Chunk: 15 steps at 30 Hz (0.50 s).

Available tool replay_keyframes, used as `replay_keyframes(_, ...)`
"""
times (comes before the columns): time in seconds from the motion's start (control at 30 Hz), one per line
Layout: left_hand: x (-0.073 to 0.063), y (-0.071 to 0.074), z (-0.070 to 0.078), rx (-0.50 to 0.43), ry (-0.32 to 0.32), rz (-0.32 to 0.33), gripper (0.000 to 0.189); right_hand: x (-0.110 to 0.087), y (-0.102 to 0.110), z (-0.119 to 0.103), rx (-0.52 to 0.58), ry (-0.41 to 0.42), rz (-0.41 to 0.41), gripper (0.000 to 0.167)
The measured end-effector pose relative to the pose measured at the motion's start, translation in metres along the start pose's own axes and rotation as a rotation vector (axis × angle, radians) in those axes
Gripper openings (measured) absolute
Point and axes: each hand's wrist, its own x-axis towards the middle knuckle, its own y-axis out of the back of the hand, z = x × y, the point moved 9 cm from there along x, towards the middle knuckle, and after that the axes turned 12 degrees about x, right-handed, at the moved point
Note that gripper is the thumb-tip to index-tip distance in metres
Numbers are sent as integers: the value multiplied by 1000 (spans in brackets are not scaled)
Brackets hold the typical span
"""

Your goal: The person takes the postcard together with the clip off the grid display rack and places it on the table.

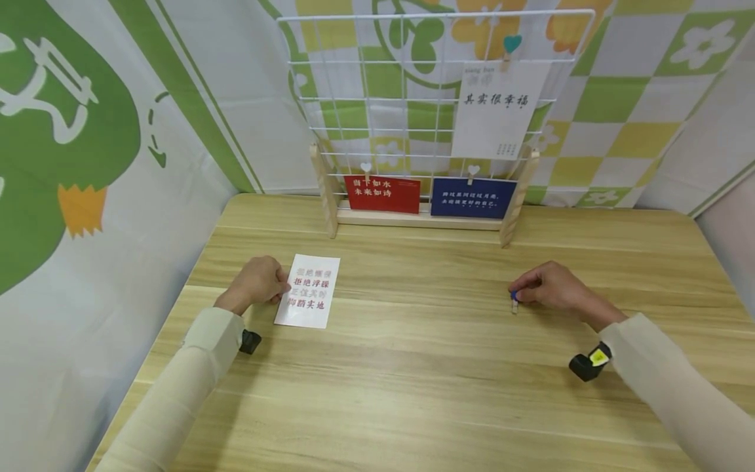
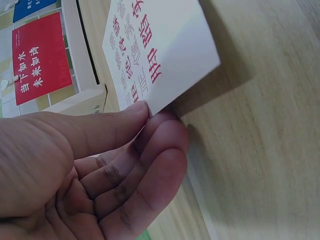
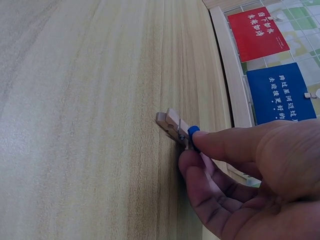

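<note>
My left hand point(image 1: 257, 283) pinches the left edge of a white card point(image 1: 310, 314) printed with red and grey characters. In the left wrist view, thumb and fingers hold the card point(image 2: 185, 55) by its edge, tilted off the table. Far to the right, my right hand point(image 1: 548, 286) grips a small wooden clothespin point(image 1: 514, 305) with a blue piece on it, just above the table. The right wrist view shows the clothespin point(image 3: 172, 125) pointing away from the thumb and fingertips. The blue piece is partly hidden by the thumb.
A white wire grid point(image 1: 377, 98) in a wooden stand point(image 1: 413, 221) stands at the table's back. Clipped on it are a red card point(image 1: 383, 200), a blue card point(image 1: 468, 204) and a larger white card point(image 1: 495, 128) with a teal heart clip point(image 1: 512, 44). Fabric hangs behind.
</note>
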Motion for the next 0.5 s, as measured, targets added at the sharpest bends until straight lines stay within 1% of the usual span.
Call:
replay_keyframes(0.23, 0, -1, -1, -31, 2, -11, 13, -1, 0, -1, -4, -7, 11, 25)
replay_keyframes(0.4, 1, 0, -1, -20, -2, -15, 16, -2, 0, -1, -8, -9, 13, 24)
replay_keyframes(0.5, 2, 2, 2, 1, -13, -11, 17, -1, 2, -1, -37, 0, 16, 24)
